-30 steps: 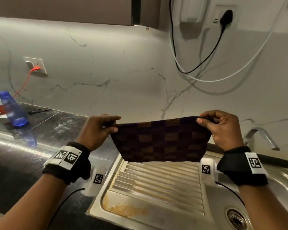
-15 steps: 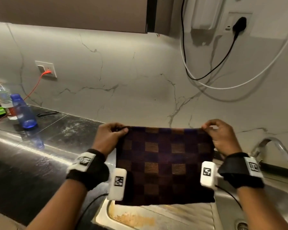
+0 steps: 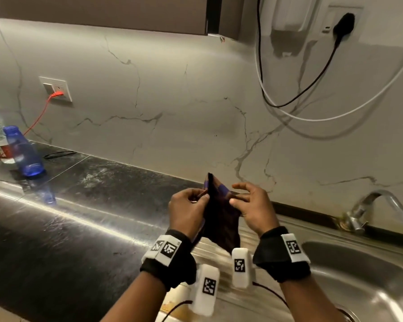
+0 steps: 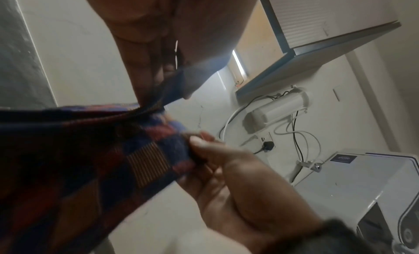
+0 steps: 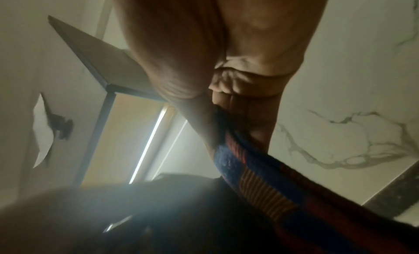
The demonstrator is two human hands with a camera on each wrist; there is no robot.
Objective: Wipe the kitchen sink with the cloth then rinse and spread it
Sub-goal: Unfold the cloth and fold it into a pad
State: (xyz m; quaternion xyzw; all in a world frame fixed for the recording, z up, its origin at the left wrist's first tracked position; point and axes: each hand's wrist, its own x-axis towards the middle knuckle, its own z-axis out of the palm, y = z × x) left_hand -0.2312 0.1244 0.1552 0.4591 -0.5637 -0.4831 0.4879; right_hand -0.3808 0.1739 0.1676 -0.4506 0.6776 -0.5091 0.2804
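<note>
- Hanging folded between both hands, the checked cloth (image 3: 221,219) has its long axis close to vertical, upper corner pointing up toward the marble-patterned wall (image 3: 172,101) and lower end pointing down at the ribbed drainboard (image 3: 209,249) of the steel sink (image 3: 358,275).
- The cloth is held in the air above the drainboard, apart from it; its checks are dark blue, red and striped orange-brown.
- The left hand (image 3: 187,212) pinches the cloth's upper edge, thumb and curled fingers closed narrowly on the fabric; the left wrist view shows the fabric drawn taut out of that pinch.
- The right hand (image 3: 254,210) pinches the opposite fold just beside it, thumb (image 4: 199,141) pressed on the fabric, while its remaining fingers arch loosely above.
- The two hands are near each other, with only the gathered cloth between them.
- The tap (image 3: 379,210) stands behind the sink basin to the right, its spout pointing over the basin.
- A blue bottle (image 3: 23,152) stands on the dark countertop (image 3: 68,217) far left, well apart from the cloth.
- A red cable (image 3: 39,118) runs from a wall socket (image 3: 55,88) toward the bottle.
</note>
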